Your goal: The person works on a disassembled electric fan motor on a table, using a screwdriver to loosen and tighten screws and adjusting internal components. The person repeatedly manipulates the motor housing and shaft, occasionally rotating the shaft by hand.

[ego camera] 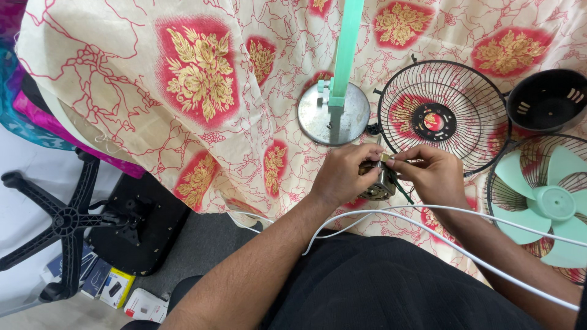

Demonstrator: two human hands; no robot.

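Both hands meet over a small metal fan motor (380,185) at the near edge of the cloth-covered table (183,122). My left hand (342,174) grips the motor from the left. My right hand (428,174) pinches a small part at the motor's top and holds a thin dark tool (403,191) that pokes out below the fingers. A white cable (465,211) runs from under my hands across my lap to the right.
A mint-green fan pole on a round metal base (333,113) stands just beyond my hands. To the right lie a black wire fan guard (443,116), a black motor cover (547,101) and a mint-green fan blade (553,205) in another guard. An overturned office chair base (67,220) and small boxes (116,287) are on the floor left.
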